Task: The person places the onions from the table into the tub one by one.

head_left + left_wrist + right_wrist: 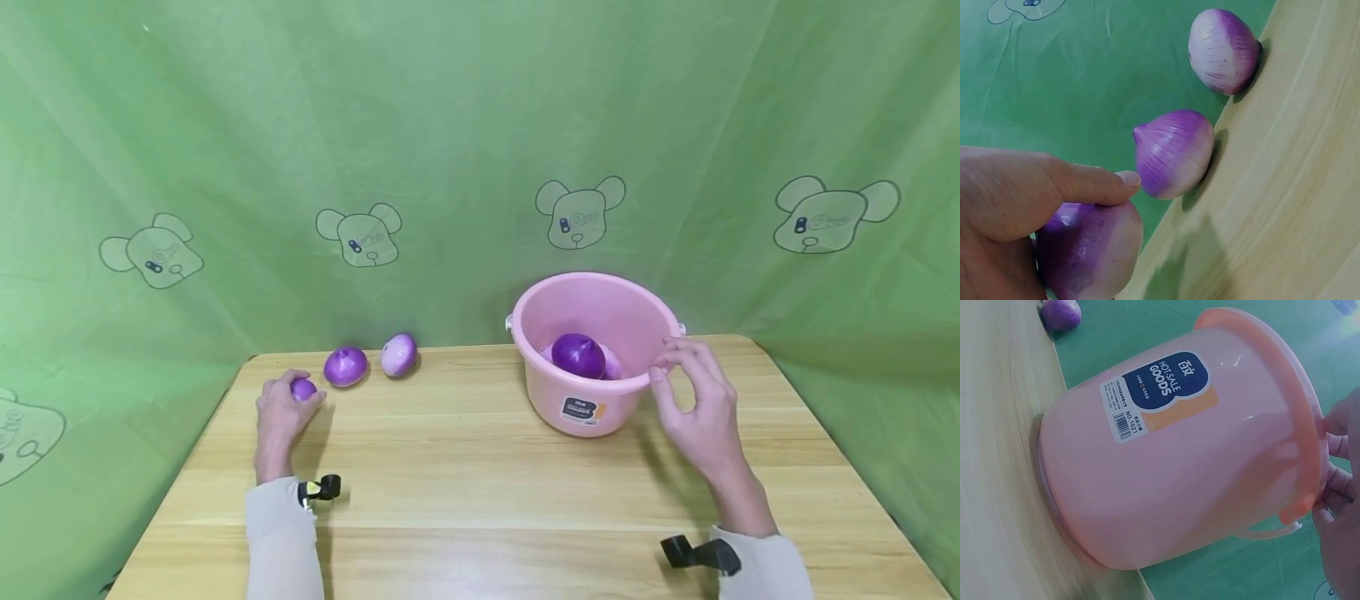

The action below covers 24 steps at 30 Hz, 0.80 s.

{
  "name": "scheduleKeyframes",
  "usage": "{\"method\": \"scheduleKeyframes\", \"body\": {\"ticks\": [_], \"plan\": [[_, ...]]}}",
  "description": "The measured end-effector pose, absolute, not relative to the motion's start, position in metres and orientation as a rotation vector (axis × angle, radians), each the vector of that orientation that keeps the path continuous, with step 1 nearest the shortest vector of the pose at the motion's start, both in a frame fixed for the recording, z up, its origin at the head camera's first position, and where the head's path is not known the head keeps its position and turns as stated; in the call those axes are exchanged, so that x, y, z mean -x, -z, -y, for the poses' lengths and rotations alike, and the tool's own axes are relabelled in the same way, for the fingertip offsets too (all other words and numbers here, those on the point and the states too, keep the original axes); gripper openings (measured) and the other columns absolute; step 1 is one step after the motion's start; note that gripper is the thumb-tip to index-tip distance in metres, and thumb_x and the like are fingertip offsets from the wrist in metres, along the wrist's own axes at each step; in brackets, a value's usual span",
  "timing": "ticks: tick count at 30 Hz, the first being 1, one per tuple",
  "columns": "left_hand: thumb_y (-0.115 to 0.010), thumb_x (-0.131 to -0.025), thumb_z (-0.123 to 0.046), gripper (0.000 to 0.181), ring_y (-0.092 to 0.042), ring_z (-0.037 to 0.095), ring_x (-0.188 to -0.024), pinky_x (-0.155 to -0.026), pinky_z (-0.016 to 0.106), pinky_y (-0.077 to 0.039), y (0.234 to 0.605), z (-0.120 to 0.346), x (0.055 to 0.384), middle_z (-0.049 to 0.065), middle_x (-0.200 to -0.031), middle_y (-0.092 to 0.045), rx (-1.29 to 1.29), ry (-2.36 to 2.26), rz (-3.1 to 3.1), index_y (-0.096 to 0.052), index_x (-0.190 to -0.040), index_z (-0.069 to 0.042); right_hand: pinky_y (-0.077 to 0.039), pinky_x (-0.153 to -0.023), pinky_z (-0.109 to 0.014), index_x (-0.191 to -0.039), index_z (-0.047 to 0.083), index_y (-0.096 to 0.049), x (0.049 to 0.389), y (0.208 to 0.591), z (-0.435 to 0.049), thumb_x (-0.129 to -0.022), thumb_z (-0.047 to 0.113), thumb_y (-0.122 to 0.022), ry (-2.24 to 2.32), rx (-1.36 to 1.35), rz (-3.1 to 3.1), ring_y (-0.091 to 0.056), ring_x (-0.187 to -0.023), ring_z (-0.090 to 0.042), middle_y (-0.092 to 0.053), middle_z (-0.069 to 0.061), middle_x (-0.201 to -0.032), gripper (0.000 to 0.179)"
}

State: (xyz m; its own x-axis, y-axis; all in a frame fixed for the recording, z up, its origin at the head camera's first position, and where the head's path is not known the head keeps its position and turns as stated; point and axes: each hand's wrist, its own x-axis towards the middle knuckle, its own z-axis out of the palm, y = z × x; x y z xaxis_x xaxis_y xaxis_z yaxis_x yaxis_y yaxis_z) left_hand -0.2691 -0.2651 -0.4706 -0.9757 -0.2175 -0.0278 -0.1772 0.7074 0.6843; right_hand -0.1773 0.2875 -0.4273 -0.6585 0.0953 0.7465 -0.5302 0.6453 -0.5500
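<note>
On the left, my left hand point(281, 417) grips a purple-and-white onion point(1094, 250), thumb along one side of it. Just beyond are two more onions on the table: a purple one point(346, 367) and a paler one point(399, 356) lying on its side. My right hand point(701, 408) holds the rim of a pink bucket point(543, 387) at its right side, thumb outside and fingers over the edge. Inside the bucket a dark purple onion point(577, 355) lies on top of paler ones, which are partly hidden.
The wooden table point(450, 467) has its back edge against a green curtain point(465, 150) printed with mouse heads. A white handle point(1272, 532) hangs at the bucket's side, and a label point(1160, 394) is on its front. Small black cameras sit on both wrists.
</note>
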Motion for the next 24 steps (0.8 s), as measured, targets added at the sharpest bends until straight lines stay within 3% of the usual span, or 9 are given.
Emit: {"method": "scheduleKeyframes", "body": {"ticks": [10, 24], "plan": [[-0.072, -0.096, -0.024, 0.055, -0.04, 0.056, -0.125, -0.096, 0.07, -0.047, 0.46, 0.263, 0.269, 0.037, -0.142, -0.038, -0.266, 1.076, 2.833, -0.052, -0.142, -0.002, -0.04, -0.115, -0.03, -0.094, -0.005, -0.07, 0.179, 0.426, -0.284, -0.087, 0.0, -0.068, -1.009, -0.377, 1.993, -0.059, -0.12, -0.023, -0.066, -0.024, -0.113, 0.009], [-0.073, -0.095, -0.024, 0.055, -0.045, 0.053, -0.124, -0.098, 0.068, -0.047, 0.451, 0.256, 0.269, 0.035, -0.14, -0.041, -0.191, 1.068, 2.807, -0.053, -0.142, -0.002, -0.04, -0.115, -0.029, -0.095, -0.004, -0.07, 0.179, 0.426, -0.285, -0.088, 0.001, -0.068, -1.003, -0.366, 2.01, -0.058, -0.12, -0.022, -0.066, -0.022, -0.115, 0.009]]}}
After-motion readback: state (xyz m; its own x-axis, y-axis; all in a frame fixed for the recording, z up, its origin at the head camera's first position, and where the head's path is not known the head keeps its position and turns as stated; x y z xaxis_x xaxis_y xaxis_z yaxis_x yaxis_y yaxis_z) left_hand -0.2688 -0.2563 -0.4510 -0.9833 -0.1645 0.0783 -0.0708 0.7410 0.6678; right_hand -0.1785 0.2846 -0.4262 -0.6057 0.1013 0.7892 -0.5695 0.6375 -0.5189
